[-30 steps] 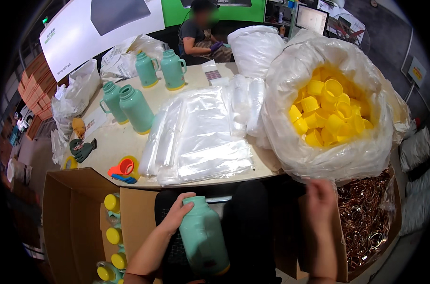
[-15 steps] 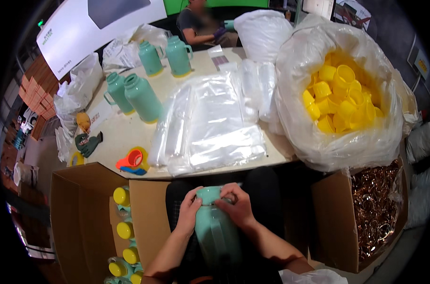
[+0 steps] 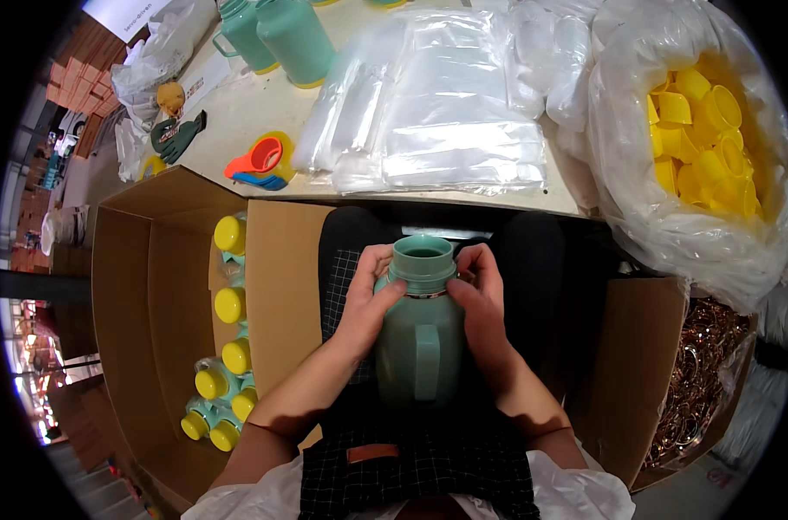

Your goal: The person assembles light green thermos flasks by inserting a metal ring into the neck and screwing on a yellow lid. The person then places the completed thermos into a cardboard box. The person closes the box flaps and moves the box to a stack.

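Note:
Between my knees stands a mint-green thermos jug (image 3: 400, 355), its mouth uncovered and its handle turned toward me. A thin shiny metal ring (image 3: 424, 295) runs round the jug just below the neck. My left hand (image 3: 370, 299) wraps the left side of the neck, its thumb pressed near the ring. On the other side my right hand (image 3: 483, 302) grips the shoulder with curled fingers, thumb against the ring. Whether the ring sits fully in place I cannot tell.
A carton (image 3: 290, 286) at left holds several yellow-capped jugs (image 3: 230, 305). Clear plastic bags (image 3: 455, 113) cover the table's middle. At right are a sack (image 3: 619, 165) of yellow cups (image 3: 706, 130) and a box (image 3: 637, 373) of copper-coloured rings (image 3: 693, 373). Green jugs (image 3: 294, 39) stand behind.
My view has tilted down, so the table sits higher in the picture. Both hands have shifted from the jug's top rim to the sides of its neck, and the ring now shows.

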Demonstrator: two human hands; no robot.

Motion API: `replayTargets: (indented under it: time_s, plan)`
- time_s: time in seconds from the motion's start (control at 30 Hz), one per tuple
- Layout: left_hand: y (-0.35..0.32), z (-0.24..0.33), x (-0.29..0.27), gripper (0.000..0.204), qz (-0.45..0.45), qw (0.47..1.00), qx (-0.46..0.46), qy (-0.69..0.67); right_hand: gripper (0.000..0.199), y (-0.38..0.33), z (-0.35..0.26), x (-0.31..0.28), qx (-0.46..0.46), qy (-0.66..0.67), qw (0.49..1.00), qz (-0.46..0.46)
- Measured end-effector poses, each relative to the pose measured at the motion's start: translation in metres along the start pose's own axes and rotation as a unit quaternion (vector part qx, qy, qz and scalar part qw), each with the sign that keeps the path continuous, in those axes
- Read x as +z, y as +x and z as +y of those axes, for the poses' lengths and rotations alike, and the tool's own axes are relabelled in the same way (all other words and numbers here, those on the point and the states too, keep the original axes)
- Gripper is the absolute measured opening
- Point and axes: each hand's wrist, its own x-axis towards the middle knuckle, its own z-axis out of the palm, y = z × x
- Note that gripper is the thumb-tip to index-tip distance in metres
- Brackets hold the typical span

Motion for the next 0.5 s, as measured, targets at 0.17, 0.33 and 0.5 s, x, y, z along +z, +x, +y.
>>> replayTargets:
  time_s: [0.17, 0.33, 0.5]
  plan:
    - [-0.004, 0.008, 0.005, 0.037, 0.007, 0.997, -0.046, -0.062, 0.023, 0.005, -0.004, -0.007, 0.120, 0.067, 0.991, -0.005]
    - [0.001, 0.011, -0.004, 0.033, -0.033, 0.985, -0.086, -0.148, 0.029, 0.022, 0.002, -0.011, 0.179, 0.201, 0.955, -0.127]
    - [0.022, 0.015, -0.003, 0.022, -0.089, 0.969, -0.171, -0.152, 0.027, 0.038, 0.008, -0.018, 0.233, 0.232, 0.914, -0.239]
